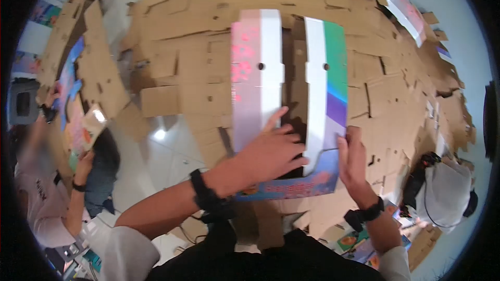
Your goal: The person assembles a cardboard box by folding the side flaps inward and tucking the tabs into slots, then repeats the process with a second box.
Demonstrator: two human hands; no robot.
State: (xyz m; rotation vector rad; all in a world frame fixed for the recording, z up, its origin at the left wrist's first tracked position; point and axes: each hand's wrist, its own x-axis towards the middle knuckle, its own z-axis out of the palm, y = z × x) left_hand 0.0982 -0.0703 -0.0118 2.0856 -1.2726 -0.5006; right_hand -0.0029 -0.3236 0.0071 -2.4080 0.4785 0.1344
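Note:
A printed cardboard box (336, 73), partly folded, lies in front of me. Its two long white-edged flaps stand apart, with a dark gap between them and a round hole in each. One side is pink, the other green, purple and blue, and a blue printed panel (291, 189) crosses the near end. My left hand (273, 151) stretches over the near left part, fingers spread across the gap and reaching the right flap. At the box's right edge, my right hand (354, 158) is closed on the cardboard, thumb and fingers at its side.
Flattened brown cardboard (192, 73) with cut slots covers the work surface. At the left, another person (47, 198) handles printed card (88, 127). A white bag-like object (445, 190) with dark straps sits at the right. Printed sheets (359, 247) lie below my right arm.

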